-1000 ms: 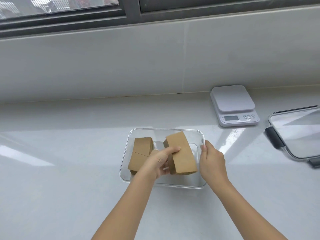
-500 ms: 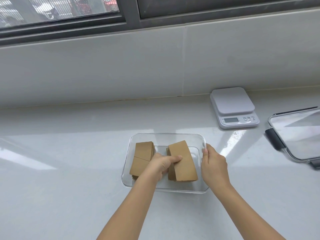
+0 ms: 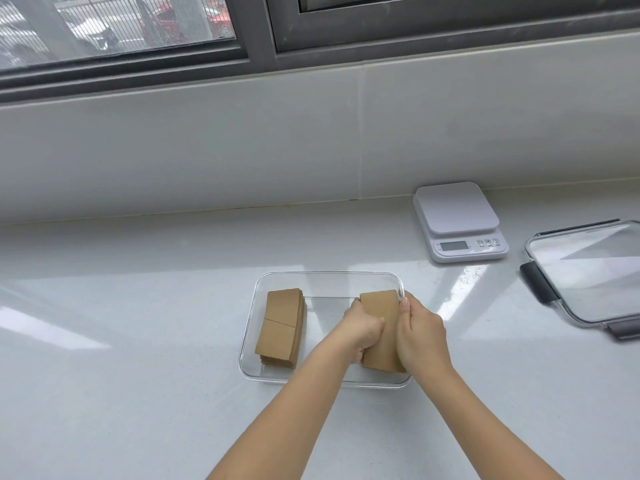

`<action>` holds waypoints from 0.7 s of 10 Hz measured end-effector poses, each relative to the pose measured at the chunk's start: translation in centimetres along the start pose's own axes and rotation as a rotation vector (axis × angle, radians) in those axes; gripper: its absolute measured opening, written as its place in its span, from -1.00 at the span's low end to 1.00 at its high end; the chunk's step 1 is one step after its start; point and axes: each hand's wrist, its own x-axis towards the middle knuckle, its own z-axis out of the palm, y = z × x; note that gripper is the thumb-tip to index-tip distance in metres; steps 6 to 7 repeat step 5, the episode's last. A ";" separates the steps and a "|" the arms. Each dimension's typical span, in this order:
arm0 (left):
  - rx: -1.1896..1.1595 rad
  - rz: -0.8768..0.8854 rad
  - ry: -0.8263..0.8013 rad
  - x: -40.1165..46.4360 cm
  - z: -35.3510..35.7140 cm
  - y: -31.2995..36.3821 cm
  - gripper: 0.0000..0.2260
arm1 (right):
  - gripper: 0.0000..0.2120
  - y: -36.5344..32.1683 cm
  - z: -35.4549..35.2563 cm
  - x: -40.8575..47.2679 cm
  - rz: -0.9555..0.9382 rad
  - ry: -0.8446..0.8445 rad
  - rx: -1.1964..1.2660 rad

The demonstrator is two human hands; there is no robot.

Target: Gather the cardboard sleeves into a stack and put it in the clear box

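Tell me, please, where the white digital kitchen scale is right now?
In the head view, the white digital kitchen scale sits on the counter by the back wall, right of the clear box and left of the clear lid.

Counts, taken relative to the clear box.

- Clear box: one, open-topped.
- Stacks of cardboard sleeves: two, both inside the box. One stack at its left end, one stack at its right end. Sleeves per stack too thin-edged to count.
- Hands: two, both at the box's right end, on the right stack: left hand, right hand.
- Lid: one, well right of the box.
- Kitchen scale: one, beyond the box's right corner.
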 end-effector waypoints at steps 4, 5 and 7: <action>0.093 -0.047 -0.062 -0.9 -0.7 0.8 -0.38 | -0.70 -0.5 -0.9 0.3 0.044 -0.132 0.012; 0.228 -0.025 0.106 -2.2 -3.0 2.0 -0.41 | -0.46 -1.3 -3.0 1.2 0.138 -0.278 -0.103; 0.228 -0.025 0.106 -2.2 -3.0 2.0 -0.41 | -0.46 -1.3 -3.0 1.2 0.138 -0.278 -0.103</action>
